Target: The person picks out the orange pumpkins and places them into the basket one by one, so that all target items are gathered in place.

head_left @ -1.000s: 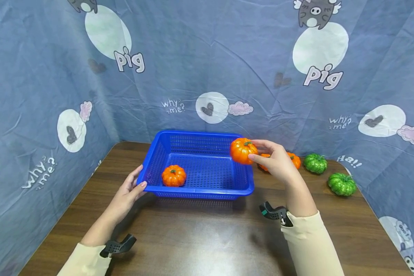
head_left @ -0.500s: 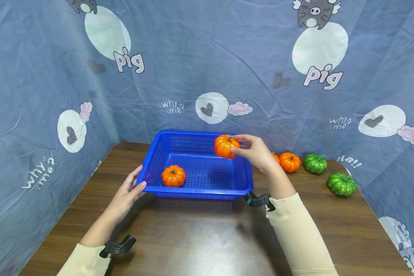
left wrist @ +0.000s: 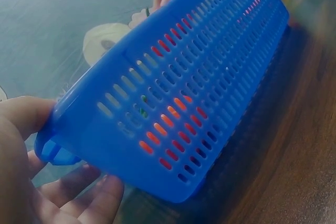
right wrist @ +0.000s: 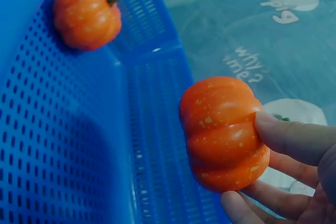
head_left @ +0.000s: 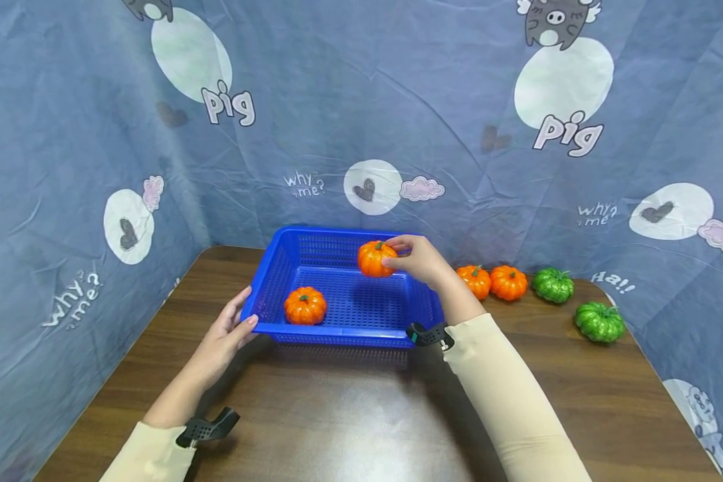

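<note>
Head view shows your right hand point(head_left: 418, 260) holding an orange pumpkin point(head_left: 376, 259) above the far right part of the blue basket point(head_left: 343, 335), with thumb and fingers curled round its side. Your left hand point(head_left: 225, 333) rests on the basket's near left corner, thumb on the rim and fingers fairly straight along the wall, steadying rather than clutching it.

Right wrist view makes the hold plain: your fingertips point(right wrist: 286, 139) pinch the pumpkin point(right wrist: 223, 132) across its ribbed flank, stem end turned away from the camera. It looks like a light, hollow, stiff decoration with a glossy skin, so it may slip if held only at the tips. Seat your fingers in the grooves between the ribs, and leave the thin stem alone, since that seems the part most likely to snap.

A second orange pumpkin point(head_left: 304, 305) lies on the basket floor near the left front, well apart from the held one. On the counter point(head_left: 349, 415) to the right of the basket sit two more orange ones point(head_left: 491, 282) and two green ones point(head_left: 578, 304).
</note>
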The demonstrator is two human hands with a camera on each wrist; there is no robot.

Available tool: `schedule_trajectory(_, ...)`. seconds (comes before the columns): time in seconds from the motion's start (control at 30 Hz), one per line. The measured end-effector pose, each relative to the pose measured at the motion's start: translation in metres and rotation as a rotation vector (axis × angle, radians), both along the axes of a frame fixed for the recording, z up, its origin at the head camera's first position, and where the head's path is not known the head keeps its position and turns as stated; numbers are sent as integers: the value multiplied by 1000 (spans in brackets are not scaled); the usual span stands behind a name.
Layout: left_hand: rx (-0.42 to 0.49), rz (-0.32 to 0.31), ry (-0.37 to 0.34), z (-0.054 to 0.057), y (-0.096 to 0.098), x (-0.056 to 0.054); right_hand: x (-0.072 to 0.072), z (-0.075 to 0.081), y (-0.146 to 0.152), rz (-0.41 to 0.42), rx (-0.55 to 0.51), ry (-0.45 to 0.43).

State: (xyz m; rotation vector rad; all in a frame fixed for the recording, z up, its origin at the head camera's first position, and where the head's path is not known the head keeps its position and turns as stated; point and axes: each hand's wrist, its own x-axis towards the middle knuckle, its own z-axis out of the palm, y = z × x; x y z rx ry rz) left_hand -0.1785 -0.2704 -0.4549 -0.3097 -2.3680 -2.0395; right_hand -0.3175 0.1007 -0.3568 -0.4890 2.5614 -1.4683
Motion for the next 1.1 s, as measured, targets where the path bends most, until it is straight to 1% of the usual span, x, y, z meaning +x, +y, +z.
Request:
schedule_trajectory(0.17,-12,4,0,1,0,1,-5,-4,-10,18,30,0)
schedule_trajectory(0.3,-20,6,-5,1,0,0,-10,-8,-19,35,5,-54)
schedule_trajectory(0.4,-17,5,-8,1,0,0,-13,-12,-26,38,-20,-118)
schedule_trajectory(0.57,4,-1,-10,-1,1,-1,-20,-20,-38,33,-12,-178)
schedule_trajectory(0.7,5,1,-13,-3,3,-2,-25,-25,-45,26,16,-189)
schedule_trajectory(0.8,9,1,-12,-3,3,-2,-28,-26,-51,21,15,-191)
schedule_trajectory(0.93,19,2,-5,-3,2,-2,-29,-27,-60,25,4,-200)
schedule_trajectory(1.1,22,-4,-1,-2,-1,-1,-30,-32,-73,28,23,-232)
